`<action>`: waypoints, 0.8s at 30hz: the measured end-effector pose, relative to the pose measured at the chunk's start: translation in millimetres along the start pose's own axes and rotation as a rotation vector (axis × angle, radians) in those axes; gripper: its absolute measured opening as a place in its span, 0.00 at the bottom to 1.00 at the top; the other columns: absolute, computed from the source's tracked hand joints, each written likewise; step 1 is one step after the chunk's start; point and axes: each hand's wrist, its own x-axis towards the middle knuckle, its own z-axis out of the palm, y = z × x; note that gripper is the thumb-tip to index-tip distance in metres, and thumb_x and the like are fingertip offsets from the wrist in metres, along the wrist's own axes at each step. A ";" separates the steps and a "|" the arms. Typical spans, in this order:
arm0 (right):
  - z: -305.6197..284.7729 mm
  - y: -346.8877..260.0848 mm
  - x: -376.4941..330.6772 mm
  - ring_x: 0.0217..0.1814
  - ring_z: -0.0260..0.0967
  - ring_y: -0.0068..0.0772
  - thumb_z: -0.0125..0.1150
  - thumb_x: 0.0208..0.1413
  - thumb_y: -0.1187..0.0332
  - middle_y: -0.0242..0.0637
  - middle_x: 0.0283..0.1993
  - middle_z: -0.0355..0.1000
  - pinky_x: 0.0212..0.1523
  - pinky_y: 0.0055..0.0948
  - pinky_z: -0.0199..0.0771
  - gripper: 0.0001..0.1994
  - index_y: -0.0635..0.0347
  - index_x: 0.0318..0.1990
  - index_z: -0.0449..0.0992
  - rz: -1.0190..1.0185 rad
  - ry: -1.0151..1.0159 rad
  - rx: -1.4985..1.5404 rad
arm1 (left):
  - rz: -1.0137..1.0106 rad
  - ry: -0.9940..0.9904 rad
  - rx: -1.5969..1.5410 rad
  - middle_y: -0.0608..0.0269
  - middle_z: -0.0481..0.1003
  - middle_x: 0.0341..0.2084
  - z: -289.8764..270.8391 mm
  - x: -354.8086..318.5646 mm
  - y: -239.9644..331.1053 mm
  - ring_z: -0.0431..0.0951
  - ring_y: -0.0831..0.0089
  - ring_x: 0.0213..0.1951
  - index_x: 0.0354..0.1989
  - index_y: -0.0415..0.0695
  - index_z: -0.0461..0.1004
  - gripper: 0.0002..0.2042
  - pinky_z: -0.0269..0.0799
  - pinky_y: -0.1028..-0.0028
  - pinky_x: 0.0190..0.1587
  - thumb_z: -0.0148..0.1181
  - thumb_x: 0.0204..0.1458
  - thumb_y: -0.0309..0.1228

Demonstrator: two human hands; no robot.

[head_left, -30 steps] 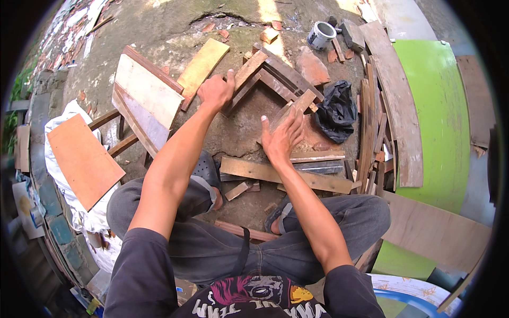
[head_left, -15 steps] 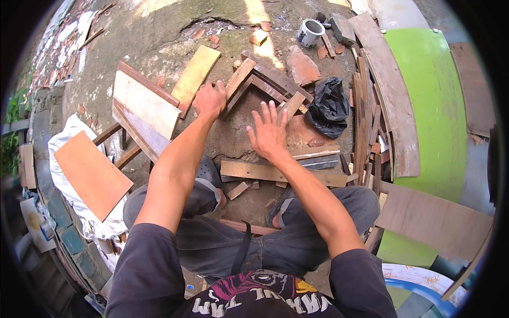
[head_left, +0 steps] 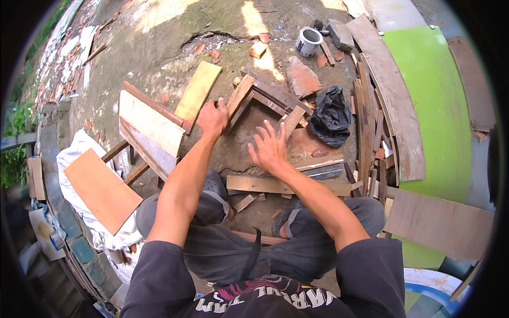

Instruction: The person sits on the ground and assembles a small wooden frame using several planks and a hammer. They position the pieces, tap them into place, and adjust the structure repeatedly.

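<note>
A three-sided wooden frame made of brown strips lies on the ground in front of me, its gap toward me. My left hand is closed at the frame's left leg; its fingers are curled and their tips are partly hidden. Beside the right leg, my right hand is spread with the fingers slightly bent and nothing in it. A yellowish board lies just left of my left hand.
Left stand a pale panel with brown edging and an orange-brown board on white cloth. A black plastic bag, brick piece, paint can and stacked strips lie right. A plank crosses before my feet.
My right hand's fingers have gone from stretched out to slightly bent, and the hand has drawn a little back from the frame's right leg. My left hand stays at the left leg.
</note>
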 end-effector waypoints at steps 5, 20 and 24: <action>12.0 -10.0 -15.0 0.76 0.40 0.55 0.65 0.50 0.49 0.56 0.72 0.45 0.71 0.65 0.34 0.48 0.63 0.70 0.46 0.300 0.406 -0.049 | 0.260 0.249 -0.346 0.51 0.78 0.43 5.5 -6.6 -17.2 0.76 0.54 0.50 0.50 0.41 0.74 0.25 0.69 0.58 0.53 0.58 0.55 0.51; -5.2 49.7 -37.0 0.61 0.65 0.54 0.73 0.41 0.68 0.62 0.60 0.64 0.60 0.45 0.66 0.46 0.64 0.66 0.48 0.589 0.139 0.768 | 0.132 0.009 0.110 0.42 0.70 0.51 -9.4 -85.1 1.5 0.77 0.41 0.47 0.58 0.43 0.66 0.31 0.71 0.48 0.49 0.63 0.51 0.49; -20.2 78.4 -29.5 0.57 0.69 0.56 0.71 0.42 0.66 0.62 0.54 0.69 0.57 0.45 0.68 0.42 0.62 0.64 0.52 0.493 0.074 0.660 | -0.007 -0.041 0.064 0.39 0.65 0.55 -8.8 -98.9 18.7 0.73 0.43 0.52 0.59 0.40 0.62 0.34 0.70 0.47 0.52 0.64 0.51 0.49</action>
